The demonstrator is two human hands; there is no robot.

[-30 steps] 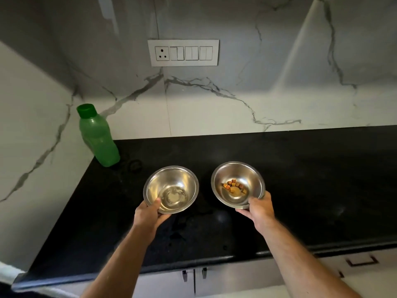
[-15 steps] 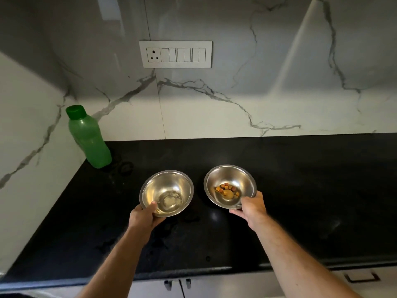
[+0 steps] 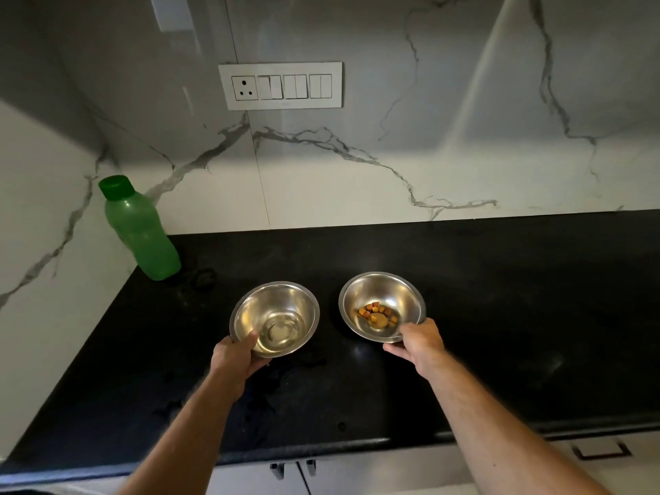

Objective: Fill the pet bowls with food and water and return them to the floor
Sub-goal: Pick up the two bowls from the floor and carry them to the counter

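Two steel pet bowls are over the black counter. The left bowl holds a little clear water; my left hand grips its near rim with the thumb inside. The right bowl holds several orange and brown kibble pieces; my right hand grips its near rim from the right side. Whether the bowls rest on the counter or are just above it I cannot tell.
A green plastic bottle with its cap on stands in the back left corner by the marble wall. A switch plate is on the wall above. Water drops mark the counter near the bowls. Cabinet handles show below the front edge.
Both hands keep their hold on the bowls. The bowls and hands sit slightly lower in the view than a second ago, as the camera has tilted and shifted.
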